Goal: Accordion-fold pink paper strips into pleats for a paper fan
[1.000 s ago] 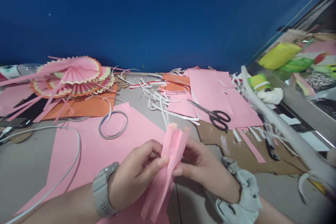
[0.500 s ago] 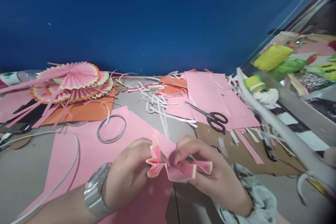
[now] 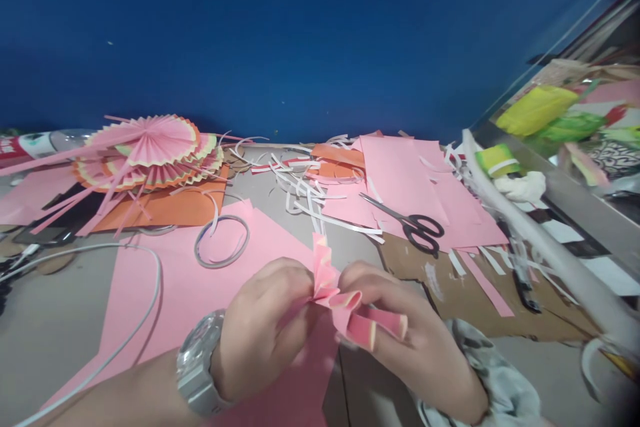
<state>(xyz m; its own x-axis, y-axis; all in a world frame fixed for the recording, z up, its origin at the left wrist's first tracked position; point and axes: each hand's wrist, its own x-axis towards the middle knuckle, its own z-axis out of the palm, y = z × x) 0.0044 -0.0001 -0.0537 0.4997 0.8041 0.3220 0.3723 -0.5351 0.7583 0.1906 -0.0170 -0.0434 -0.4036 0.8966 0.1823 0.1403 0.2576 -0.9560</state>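
Note:
A folded pink paper strip (image 3: 353, 317) with cream-yellow edges is held between both hands, low in the middle of the view. My left hand (image 3: 267, 320), with a silver watch at the wrist, pinches the pleats at the strip's left end; some folds fan upward past its fingertips. On the other end my right hand (image 3: 400, 327), a pale scrunchie at its wrist, has its fingers closed round the looser, curled folds. Part of the strip is hidden behind the fingers. Beneath the left hand lies a large pink paper sheet (image 3: 150, 293).
Black-handled scissors (image 3: 405, 219) lie on pink sheets at centre right. Finished-looking pleated paper fans (image 3: 155, 140) are stacked at back left. A roll of tape (image 3: 223, 241), white paper strips (image 3: 305, 193), a white cable (image 3: 155, 280) and a cutter (image 3: 525, 290) lie around.
The pleats at the left end have been turned more upright, and the right end's folds have curled into a loop. The whole scene has shifted slightly rightward in view.

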